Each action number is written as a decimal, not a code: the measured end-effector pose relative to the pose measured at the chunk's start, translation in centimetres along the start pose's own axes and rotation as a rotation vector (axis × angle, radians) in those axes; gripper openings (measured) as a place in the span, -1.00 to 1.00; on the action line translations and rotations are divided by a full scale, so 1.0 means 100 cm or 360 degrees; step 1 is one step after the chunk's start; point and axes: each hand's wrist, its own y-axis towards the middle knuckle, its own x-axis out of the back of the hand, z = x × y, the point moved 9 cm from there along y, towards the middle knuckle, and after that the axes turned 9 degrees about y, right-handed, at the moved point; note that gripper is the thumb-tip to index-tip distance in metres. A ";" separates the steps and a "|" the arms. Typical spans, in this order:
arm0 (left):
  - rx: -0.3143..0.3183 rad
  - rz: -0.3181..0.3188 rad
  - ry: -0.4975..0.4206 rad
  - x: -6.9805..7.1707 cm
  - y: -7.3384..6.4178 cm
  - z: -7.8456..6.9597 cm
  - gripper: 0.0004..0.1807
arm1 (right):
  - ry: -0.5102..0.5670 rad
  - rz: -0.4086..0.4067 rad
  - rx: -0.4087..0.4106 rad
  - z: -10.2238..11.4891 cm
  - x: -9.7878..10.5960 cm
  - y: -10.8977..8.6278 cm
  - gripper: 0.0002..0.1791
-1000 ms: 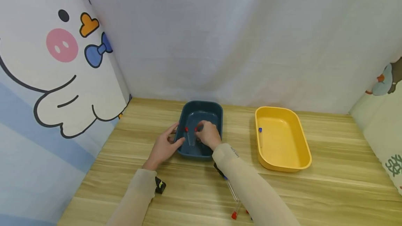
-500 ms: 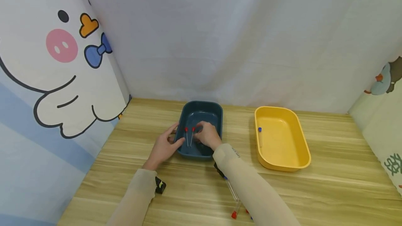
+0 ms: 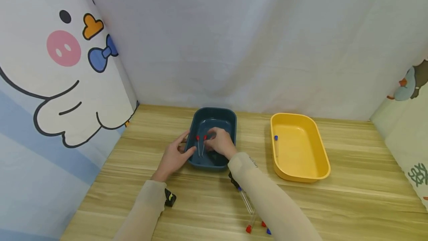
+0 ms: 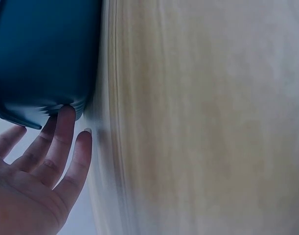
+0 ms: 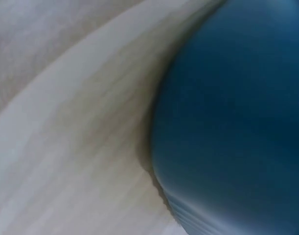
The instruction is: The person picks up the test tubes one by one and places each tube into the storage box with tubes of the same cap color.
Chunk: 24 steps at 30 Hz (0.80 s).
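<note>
In the middle of the frame, the right hand (image 3: 220,142) reaches into a dark teal rectangular tray (image 3: 208,166), its fingertips just beside the red cap of a slim clear tube (image 3: 203,147); whether they pinch it or are apart from it, I cannot tell. A second red-capped clear tube (image 3: 198,147) lies close by in the same tray, so a sideways brush of the fingers could roll one against the other. The left hand (image 3: 174,158), fingers spread wide, touches the tray's left side — seemingly a light steadying contact, so a firm push from inside might shift the tray. At lower centre, a loose red-capped tube (image 3: 249,228) and a blue-capped clear tube (image 3: 245,200) lie near the beige right sleeve (image 3: 267,196) — a low backward sweep of that forearm could catch them and scatter them
</note>
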 end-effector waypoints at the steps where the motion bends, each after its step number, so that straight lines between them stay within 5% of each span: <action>1: -0.0003 -0.0001 -0.0001 0.000 0.000 -0.001 -0.25 | 0.0005 0.0001 0.0012 0.002 0.001 -0.001 -0.48; 11: 0.0016 -0.0002 -0.0004 0.000 -0.004 -0.001 -0.25 | -0.0109 -0.0020 0.0166 0.028 0.020 -0.015 -0.47; 24: 0.0025 -0.0002 -0.0002 0.000 -0.001 -0.003 -0.24 | -0.0092 -0.0027 0.0199 0.048 0.047 -0.032 -0.46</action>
